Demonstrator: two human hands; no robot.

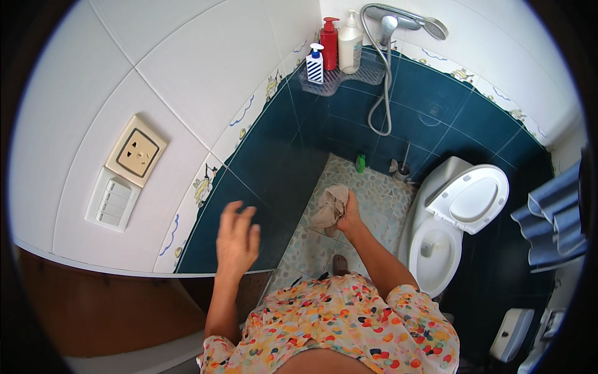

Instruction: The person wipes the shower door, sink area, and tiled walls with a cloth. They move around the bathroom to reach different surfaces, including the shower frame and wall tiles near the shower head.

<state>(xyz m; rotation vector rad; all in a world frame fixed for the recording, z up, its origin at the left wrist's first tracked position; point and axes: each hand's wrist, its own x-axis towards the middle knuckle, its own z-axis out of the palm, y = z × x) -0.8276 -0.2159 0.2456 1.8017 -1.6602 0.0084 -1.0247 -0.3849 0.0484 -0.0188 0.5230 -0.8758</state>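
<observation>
My right hand (350,214) is closed around a crumpled beige cloth (331,207), held out in front of me above the tiled floor. Folds of the cloth hang past my fingers on the left side. My left hand (237,240) is raised near the dark teal wall tiles, its fingers apart and nothing in it. Between the two hands there is a wide gap.
To the right stands a white toilet (435,255) with its lid up. A corner shelf (336,81) carries several pump bottles beside a hand shower (435,28). A green bottle (360,163) and a toilet brush (403,168) stand on the floor by the far wall.
</observation>
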